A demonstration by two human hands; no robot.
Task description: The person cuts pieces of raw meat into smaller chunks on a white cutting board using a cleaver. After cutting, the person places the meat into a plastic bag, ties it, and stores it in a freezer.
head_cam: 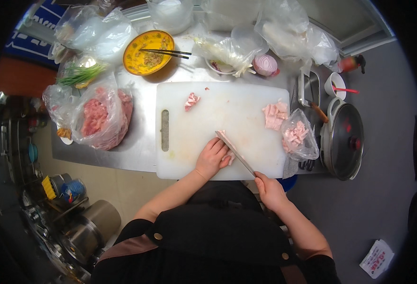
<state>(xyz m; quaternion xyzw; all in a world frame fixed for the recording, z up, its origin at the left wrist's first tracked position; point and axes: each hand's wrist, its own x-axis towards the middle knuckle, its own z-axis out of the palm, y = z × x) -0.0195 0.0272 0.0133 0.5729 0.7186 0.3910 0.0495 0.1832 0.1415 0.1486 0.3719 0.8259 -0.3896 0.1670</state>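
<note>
My right hand (270,191) grips the handle of a kitchen knife (239,158), its blade angled up and left over a white plastic cutting board (194,142). My left hand (212,156) presses a pale pink piece of meat (231,156) to the board, fingers bent close to the blade. Part of that piece is hidden by hand and knife. Flat pale pieces of fatty meat (276,115) lie at the board's right edge, beside a clear plastic bag of cut strips (297,133). A small red-and-white meat scrap (192,101) rests at the upper left.
Left of the board sits a plastic bag of ground meat (96,115). Behind stand a yellow bowl (148,53) with black chopsticks (167,52) across it and a halved red onion (265,65). At right are a lidded pan (347,142), a metal tray (309,88) and a white cup (332,83).
</note>
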